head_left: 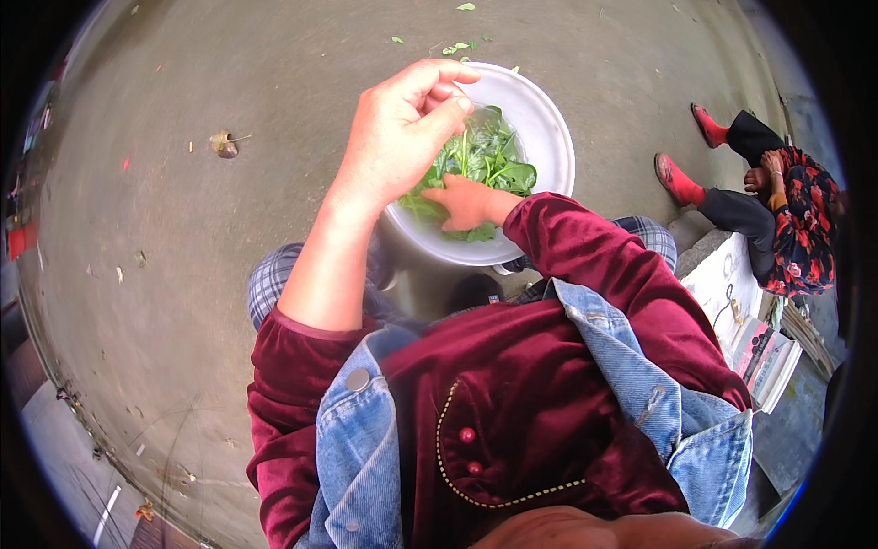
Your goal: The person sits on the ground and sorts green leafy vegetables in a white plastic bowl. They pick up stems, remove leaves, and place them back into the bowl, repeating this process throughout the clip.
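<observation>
A round white basin stands on the ground in front of me, holding water and green leafy vegetables. Above its left side I hold my left hand, fingers curled and thumb close to them. A pale green stem shows just below that thumb, but whether the fingers grip it cannot be made out. Low in the basin, my right hand touches the leaves with its fingers stretched apart. Some leaves lie under the water.
Loose green leaves lie on the concrete ground beyond the basin. A dry brown leaf is off to the left. At the right sits another person in red shoes, near a pale block and a stack of printed cartons.
</observation>
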Tool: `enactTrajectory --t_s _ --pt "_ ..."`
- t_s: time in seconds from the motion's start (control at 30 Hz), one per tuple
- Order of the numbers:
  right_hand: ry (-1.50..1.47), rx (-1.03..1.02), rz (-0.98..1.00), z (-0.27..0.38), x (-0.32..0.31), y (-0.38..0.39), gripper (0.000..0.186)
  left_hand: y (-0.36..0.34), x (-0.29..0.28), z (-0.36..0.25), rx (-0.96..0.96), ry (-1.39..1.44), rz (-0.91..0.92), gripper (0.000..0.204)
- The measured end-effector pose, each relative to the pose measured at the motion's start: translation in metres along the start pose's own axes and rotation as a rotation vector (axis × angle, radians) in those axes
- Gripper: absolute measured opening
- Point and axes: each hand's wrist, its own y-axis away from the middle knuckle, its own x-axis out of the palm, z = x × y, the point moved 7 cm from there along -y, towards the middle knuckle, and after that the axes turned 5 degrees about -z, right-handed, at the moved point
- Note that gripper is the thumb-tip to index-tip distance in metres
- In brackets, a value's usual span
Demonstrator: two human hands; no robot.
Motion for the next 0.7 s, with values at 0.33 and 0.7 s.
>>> enactTrajectory --t_s 0.33,0.7 --pt "-0.357 -0.151 -0.028 -0.011 -0.034 0.042 0.026 0.005 -0.002 -0.002 0.033 0.019 -0.052 0.023" --pt "-0.039 0.339 -0.672 -0.127 -0.078 -0.003 0.030 0.006 -0.007 -0.003 0.034 -0.040 -0.006 0.024"
